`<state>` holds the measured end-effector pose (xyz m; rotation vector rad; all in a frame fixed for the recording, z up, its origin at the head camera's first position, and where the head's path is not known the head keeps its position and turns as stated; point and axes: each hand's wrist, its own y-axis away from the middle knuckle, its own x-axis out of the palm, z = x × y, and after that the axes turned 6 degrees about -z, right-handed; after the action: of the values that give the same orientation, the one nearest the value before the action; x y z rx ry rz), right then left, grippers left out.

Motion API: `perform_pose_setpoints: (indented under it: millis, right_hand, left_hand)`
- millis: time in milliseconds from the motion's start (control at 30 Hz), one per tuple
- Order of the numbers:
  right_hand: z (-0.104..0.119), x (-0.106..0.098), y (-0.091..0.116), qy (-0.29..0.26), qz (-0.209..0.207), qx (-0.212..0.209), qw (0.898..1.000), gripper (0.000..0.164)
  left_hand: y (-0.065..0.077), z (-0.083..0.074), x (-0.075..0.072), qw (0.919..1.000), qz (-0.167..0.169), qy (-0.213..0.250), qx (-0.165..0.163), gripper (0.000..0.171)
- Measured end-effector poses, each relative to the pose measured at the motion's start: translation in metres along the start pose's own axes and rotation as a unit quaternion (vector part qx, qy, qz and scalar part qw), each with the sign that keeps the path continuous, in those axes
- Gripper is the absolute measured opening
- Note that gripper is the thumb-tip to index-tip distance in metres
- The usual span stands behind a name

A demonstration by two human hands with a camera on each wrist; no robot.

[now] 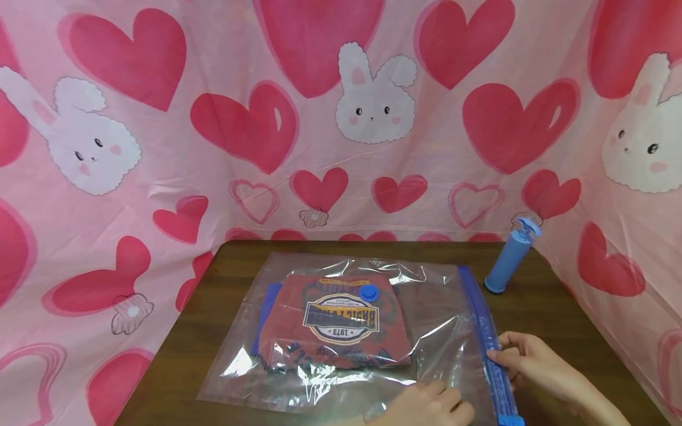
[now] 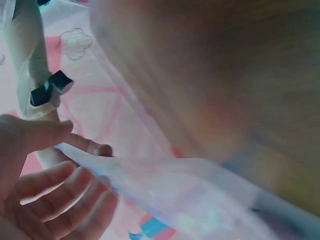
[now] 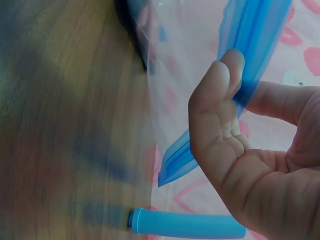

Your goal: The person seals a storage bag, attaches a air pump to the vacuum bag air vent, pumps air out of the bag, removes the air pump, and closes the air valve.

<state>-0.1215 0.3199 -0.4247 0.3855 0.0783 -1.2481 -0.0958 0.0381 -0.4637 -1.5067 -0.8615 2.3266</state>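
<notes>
A clear vacuum storage bag [image 1: 434, 307] lies flat, with a folded red T-shirt [image 1: 277, 331] inside and a blue piece of cloth [image 1: 266, 310] partly hidden beneath it. My right hand [image 1: 543, 367] pinches the bag's blue zip strip [image 1: 485, 319] between thumb and fingers; the right wrist view shows the same strip [image 3: 257, 35] running through that hand [image 3: 250, 145]. My left hand [image 1: 428, 405] is at the bag's near edge, fingers loosely bent. In the left wrist view its thumb and fingers [image 2: 55, 200] are apart beside the film. A blue slider [image 1: 510, 420] sits at the strip's near end.
A light blue hand pump [image 1: 508, 263] stands at the back right, beyond the zip strip. The bag's round blue valve [image 1: 369, 293] lies over the shirt. Under everything is a dark wooden table [image 1: 186, 349], with a pink heart-and-rabbit curtain [image 1: 319, 154] around it.
</notes>
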Motion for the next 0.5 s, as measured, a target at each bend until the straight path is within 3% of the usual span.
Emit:
perform_pose_setpoints:
  millis: [100,167,500]
  right_hand:
    - [0.0,0.001,0.001,-0.001,-0.005,0.002,1.0,0.028]
    - [0.001,0.002,0.002,0.002,-0.015,0.009,1.0,0.029]
    - [0.003,0.007,0.009,0.0,-0.051,0.034,0.998,0.049]
  left_hand:
    - [-0.012,-0.005,0.001,0.9995,-0.03,0.009,-0.002,0.018]
    - [-0.018,-0.007,0.002,0.9994,-0.031,0.017,-0.003,0.018]
    - [-0.031,-0.006,0.01,0.9943,-0.096,-0.031,0.037,0.021]
